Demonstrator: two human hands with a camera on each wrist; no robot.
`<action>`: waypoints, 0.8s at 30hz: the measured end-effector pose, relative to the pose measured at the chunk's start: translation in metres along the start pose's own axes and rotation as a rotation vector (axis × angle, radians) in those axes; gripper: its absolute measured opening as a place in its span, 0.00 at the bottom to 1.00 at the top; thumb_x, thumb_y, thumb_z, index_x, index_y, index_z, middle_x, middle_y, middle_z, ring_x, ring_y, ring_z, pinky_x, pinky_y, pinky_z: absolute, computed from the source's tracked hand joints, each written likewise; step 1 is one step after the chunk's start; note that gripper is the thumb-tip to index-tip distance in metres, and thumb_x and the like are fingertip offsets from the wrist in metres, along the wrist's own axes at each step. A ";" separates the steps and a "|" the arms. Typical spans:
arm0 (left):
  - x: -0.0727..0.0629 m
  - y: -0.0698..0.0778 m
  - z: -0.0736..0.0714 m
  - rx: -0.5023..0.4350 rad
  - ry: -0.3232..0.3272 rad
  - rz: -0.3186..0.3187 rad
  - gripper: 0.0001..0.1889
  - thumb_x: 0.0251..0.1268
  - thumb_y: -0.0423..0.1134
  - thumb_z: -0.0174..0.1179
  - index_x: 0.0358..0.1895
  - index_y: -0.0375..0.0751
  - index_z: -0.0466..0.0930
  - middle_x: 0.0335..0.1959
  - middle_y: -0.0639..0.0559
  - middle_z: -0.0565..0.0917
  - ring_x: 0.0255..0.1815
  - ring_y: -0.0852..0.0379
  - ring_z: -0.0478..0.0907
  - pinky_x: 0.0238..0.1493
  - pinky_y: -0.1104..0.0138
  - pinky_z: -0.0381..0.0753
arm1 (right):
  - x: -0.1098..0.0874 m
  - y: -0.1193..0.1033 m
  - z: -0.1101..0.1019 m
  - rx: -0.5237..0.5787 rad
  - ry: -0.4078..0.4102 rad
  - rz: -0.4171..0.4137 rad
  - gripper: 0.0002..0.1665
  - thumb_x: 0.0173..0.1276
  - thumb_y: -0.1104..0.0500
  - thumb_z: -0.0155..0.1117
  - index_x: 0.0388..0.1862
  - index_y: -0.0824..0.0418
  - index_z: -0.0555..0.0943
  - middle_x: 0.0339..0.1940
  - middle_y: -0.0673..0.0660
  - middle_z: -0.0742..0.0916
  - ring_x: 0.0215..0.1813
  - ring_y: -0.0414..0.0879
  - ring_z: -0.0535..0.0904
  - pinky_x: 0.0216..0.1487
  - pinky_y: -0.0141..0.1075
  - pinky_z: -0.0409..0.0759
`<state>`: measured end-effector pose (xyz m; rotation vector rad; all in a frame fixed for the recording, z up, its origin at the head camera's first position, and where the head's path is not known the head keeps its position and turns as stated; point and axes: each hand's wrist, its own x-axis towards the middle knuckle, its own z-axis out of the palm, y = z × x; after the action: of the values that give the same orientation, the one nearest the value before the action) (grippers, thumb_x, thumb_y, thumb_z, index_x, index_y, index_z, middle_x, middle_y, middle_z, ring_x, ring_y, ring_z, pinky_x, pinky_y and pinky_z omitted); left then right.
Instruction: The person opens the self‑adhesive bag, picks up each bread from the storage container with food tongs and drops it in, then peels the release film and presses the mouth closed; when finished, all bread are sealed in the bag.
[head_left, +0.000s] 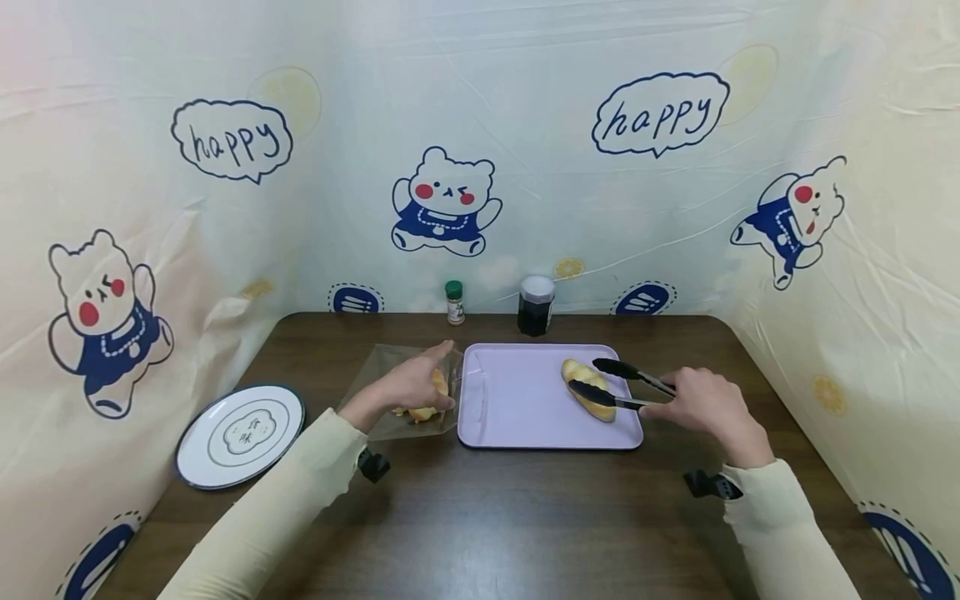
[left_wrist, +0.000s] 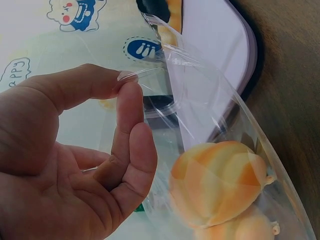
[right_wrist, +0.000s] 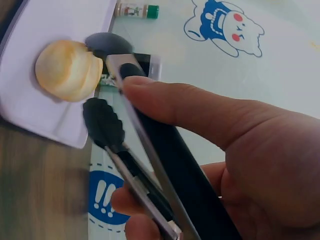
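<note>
My left hand [head_left: 408, 385] pinches the rim of a clear plastic bag [head_left: 367, 367] between thumb and fingertip. Inside the bag are striped bread rolls [left_wrist: 217, 182], partly behind the hand in the head view. In my right hand [head_left: 705, 406] are black-tipped metal tongs [right_wrist: 167, 155], the thumb along one handle. Their tips stand apart on either side of a golden-brown bread roll [head_left: 579, 372], which lies at the right part of a lilac tray [head_left: 517, 400]. The bag's mouth overlaps the tray's left edge in the head view.
A white plate [head_left: 217, 450] with a dark rim lies at the left table edge. Behind the tray stand a green-capped shaker bottle [head_left: 454, 303] and a dark jar [head_left: 536, 308] with a pale lid. A printed curtain [head_left: 337, 208] surrounds the brown table [head_left: 480, 517].
</note>
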<state>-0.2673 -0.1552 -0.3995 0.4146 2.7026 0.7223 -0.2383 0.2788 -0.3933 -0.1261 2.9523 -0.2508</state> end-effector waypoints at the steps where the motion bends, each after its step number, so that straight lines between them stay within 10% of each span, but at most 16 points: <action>1: 0.000 0.000 0.000 0.002 0.002 -0.004 0.54 0.56 0.42 0.71 0.81 0.42 0.43 0.83 0.43 0.48 0.81 0.40 0.53 0.78 0.45 0.58 | -0.001 0.001 0.000 0.001 -0.006 0.001 0.43 0.54 0.31 0.72 0.57 0.62 0.83 0.28 0.55 0.79 0.31 0.49 0.73 0.25 0.38 0.68; 24: -0.001 -0.001 0.000 -0.008 -0.003 0.003 0.53 0.57 0.41 0.70 0.81 0.42 0.44 0.83 0.44 0.48 0.81 0.41 0.53 0.78 0.46 0.58 | 0.014 -0.005 0.005 -0.040 0.055 -0.025 0.48 0.51 0.30 0.73 0.62 0.62 0.81 0.40 0.61 0.87 0.34 0.52 0.75 0.26 0.41 0.74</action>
<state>-0.2669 -0.1561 -0.3996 0.4171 2.6965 0.7320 -0.2508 0.2718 -0.4000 -0.1634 3.0126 -0.2014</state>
